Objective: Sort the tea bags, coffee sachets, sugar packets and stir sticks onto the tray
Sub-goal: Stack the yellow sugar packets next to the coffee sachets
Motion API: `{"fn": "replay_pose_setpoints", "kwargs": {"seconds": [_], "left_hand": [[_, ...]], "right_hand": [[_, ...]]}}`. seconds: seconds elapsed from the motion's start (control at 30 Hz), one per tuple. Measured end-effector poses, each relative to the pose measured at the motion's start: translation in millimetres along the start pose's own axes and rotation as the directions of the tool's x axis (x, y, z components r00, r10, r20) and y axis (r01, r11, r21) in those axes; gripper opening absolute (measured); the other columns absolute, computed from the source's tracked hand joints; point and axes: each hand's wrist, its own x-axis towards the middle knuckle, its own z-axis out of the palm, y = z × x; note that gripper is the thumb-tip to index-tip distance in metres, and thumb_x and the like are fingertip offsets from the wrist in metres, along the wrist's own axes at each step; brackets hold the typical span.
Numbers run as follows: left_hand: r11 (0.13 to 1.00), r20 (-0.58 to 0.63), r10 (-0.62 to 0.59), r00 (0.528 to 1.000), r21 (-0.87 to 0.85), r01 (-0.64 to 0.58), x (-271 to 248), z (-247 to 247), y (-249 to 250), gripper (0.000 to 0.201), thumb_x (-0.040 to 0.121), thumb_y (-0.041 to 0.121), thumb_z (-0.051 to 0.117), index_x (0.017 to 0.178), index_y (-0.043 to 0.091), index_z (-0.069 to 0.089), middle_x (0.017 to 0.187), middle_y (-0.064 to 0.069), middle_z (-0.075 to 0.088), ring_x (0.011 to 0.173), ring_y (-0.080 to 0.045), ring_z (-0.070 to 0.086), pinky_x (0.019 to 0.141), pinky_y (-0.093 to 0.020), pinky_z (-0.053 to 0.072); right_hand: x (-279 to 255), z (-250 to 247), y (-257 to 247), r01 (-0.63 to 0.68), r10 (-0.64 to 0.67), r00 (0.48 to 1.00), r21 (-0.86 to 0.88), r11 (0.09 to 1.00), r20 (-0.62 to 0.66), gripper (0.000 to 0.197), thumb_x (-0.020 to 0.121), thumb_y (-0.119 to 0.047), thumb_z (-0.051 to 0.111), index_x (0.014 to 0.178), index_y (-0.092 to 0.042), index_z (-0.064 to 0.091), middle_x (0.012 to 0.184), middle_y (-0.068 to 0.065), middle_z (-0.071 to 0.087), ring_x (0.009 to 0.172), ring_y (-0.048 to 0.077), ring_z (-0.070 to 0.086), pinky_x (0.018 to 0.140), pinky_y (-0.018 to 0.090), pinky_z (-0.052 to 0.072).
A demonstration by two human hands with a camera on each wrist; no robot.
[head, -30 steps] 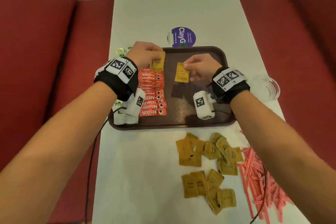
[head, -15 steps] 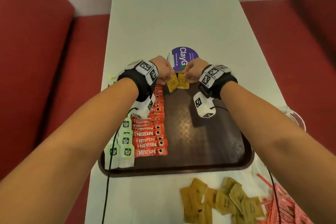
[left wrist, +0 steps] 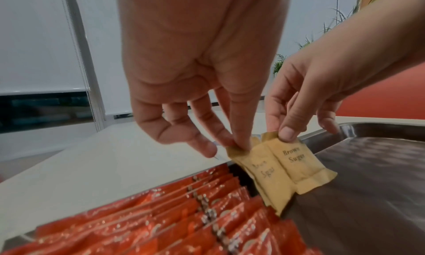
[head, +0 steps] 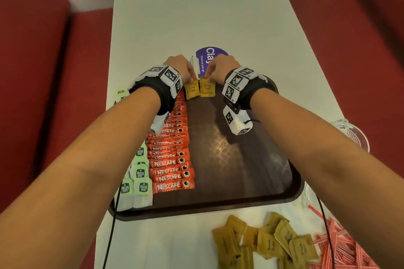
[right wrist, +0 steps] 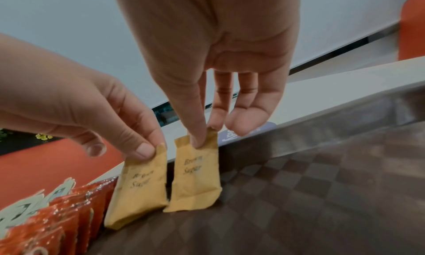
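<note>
A dark brown tray (head: pixel 251 181) lies on the white table. At its far edge my left hand (head: pixel 182 70) pinches the top of a brown sugar packet (head: pixel 192 91) (left wrist: pixel 266 179) (right wrist: pixel 140 186). My right hand (head: pixel 220 67) pinches a second brown sugar packet (head: pixel 207 89) (left wrist: pixel 301 164) (right wrist: pixel 197 177) right beside it. Both packets touch the tray floor, side by side. A row of red Nescafe coffee sachets (head: pixel 172 159) fills the tray's left part, with green tea bags (head: pixel 137 179) left of them.
Loose brown sugar packets (head: pixel 262 242) lie on the table in front of the tray, with a heap of pink stir sticks (head: pixel 345 249) at the right. A clear cup (head: pixel 352 133) stands right of the tray. A purple sticker (head: pixel 209 59) sits beyond it. Red benches flank the table.
Both hands carried their sugar packets from mid-tray to the tray's far edge and brought them down together, side by side. The head view has tilted closer over the tray.
</note>
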Motion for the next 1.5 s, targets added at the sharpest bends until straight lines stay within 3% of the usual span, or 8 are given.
{"fn": "replay_pose_setpoints", "kwargs": {"seconds": [0.2, 0.4, 0.6, 0.73, 1.07, 1.23, 1.5], "left_hand": [[0.999, -0.043, 0.013, 0.999, -0.029, -0.015, 3, 1, -3, 0.022, 0.087, 0.008, 0.060, 0.105, 0.015, 0.070, 0.115, -0.005, 0.066, 0.108, -0.022, 0.058, 0.083, -0.025, 0.042], [0.998, -0.025, 0.018, 1.000, -0.052, -0.019, 7, 9, -4, 0.021, 0.088, 0.009, 0.059, 0.105, 0.014, 0.070, 0.116, -0.006, 0.065, 0.109, -0.022, 0.057, 0.085, -0.026, 0.044], [0.995, -0.153, -0.001, 0.988, -0.099, -0.015, 11, 4, -7, 0.022, 0.087, 0.006, 0.055, 0.101, 0.014, 0.071, 0.112, -0.007, 0.067, 0.104, -0.025, 0.060, 0.081, -0.028, 0.045], [0.995, -0.027, 0.008, 1.000, -0.099, -0.010, 9, 10, -7, 0.021, 0.085, 0.007, 0.061, 0.103, 0.014, 0.070, 0.114, -0.008, 0.065, 0.096, -0.017, 0.056, 0.080, -0.024, 0.042], [0.997, -0.110, 0.023, 0.994, -0.077, -0.032, 7, 10, -9, 0.020, 0.086, 0.008, 0.058, 0.099, 0.016, 0.070, 0.112, -0.007, 0.066, 0.103, -0.023, 0.059, 0.079, -0.025, 0.043], [0.997, -0.075, 0.052, 0.996, -0.051, -0.056, 7, 14, -8, 0.018, 0.088, 0.010, 0.058, 0.101, 0.014, 0.070, 0.115, -0.007, 0.064, 0.106, -0.022, 0.058, 0.079, -0.024, 0.042], [0.997, -0.118, 0.053, 0.992, -0.044, -0.058, 6, 18, -8, 0.021, 0.089, 0.012, 0.055, 0.105, 0.015, 0.069, 0.118, -0.006, 0.064, 0.108, -0.023, 0.057, 0.080, -0.025, 0.041]], "right_hand": [[2, 3, 0, 0.014, -0.014, 1.000, -0.023, 1.000, 0.023, 0.019, 0.088, -0.011, 0.059, 0.102, -0.020, 0.068, 0.125, 0.004, 0.057, 0.119, 0.021, 0.050, 0.091, 0.034, 0.048], [-1, -1, 6, -0.005, 0.005, 1.000, -0.012, 1.000, -0.016, 0.020, 0.089, -0.012, 0.057, 0.104, -0.019, 0.069, 0.125, 0.006, 0.058, 0.115, 0.023, 0.055, 0.094, 0.034, 0.047], [-4, 1, 1, -0.016, 0.017, 0.997, 0.010, 1.000, -0.080, 0.025, 0.090, -0.012, 0.053, 0.104, -0.026, 0.068, 0.123, 0.002, 0.059, 0.111, 0.022, 0.056, 0.086, 0.031, 0.047], [-6, 1, 1, 0.000, -0.002, 0.988, -0.010, 1.000, -0.155, 0.026, 0.093, -0.015, 0.050, 0.108, -0.027, 0.068, 0.125, 0.001, 0.058, 0.112, 0.023, 0.055, 0.086, 0.031, 0.045], [-3, 10, 3, -0.003, 0.003, 1.000, -0.008, 1.000, -0.024, 0.022, 0.089, -0.013, 0.054, 0.103, -0.021, 0.068, 0.119, 0.003, 0.062, 0.109, 0.023, 0.057, 0.087, 0.033, 0.049], [0, 8, 4, 0.001, -0.002, 0.999, -0.025, 1.000, -0.039, 0.022, 0.089, -0.014, 0.054, 0.105, -0.021, 0.067, 0.119, 0.005, 0.062, 0.108, 0.024, 0.057, 0.087, 0.034, 0.049], [1, 10, 5, 0.022, -0.024, 0.999, -0.054, 0.998, -0.038, 0.024, 0.091, -0.013, 0.052, 0.108, -0.022, 0.066, 0.120, 0.005, 0.061, 0.110, 0.024, 0.056, 0.086, 0.034, 0.047]]}}
